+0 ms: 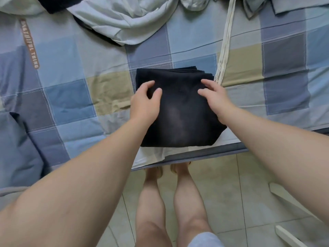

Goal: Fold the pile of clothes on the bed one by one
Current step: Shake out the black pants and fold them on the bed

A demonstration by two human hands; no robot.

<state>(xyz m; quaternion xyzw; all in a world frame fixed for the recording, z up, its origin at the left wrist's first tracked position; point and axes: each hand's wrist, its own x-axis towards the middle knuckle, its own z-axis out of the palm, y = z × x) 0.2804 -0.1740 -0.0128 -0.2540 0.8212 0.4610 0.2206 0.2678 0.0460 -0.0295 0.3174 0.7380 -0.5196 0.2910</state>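
Black folded garment (179,107) under both open hands, left hand (145,102), right hand (216,99); tag (29,43) reads "BEAUTIFUL THING".

Arms: we see both forearms bare, no sleeves reaching them.
Hands: left hand (144,104) and right hand (216,99) without rings or gloves.
Legs: bare; feet unshod.
Clothing: light grey-blue shorts (204,239) hem above right knee.

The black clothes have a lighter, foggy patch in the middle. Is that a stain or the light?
Head view: likely light; the patch on the folded black garment is soft-edged, like sheen, though fading can't be excluded. The picture's edges bend from the wide lens.
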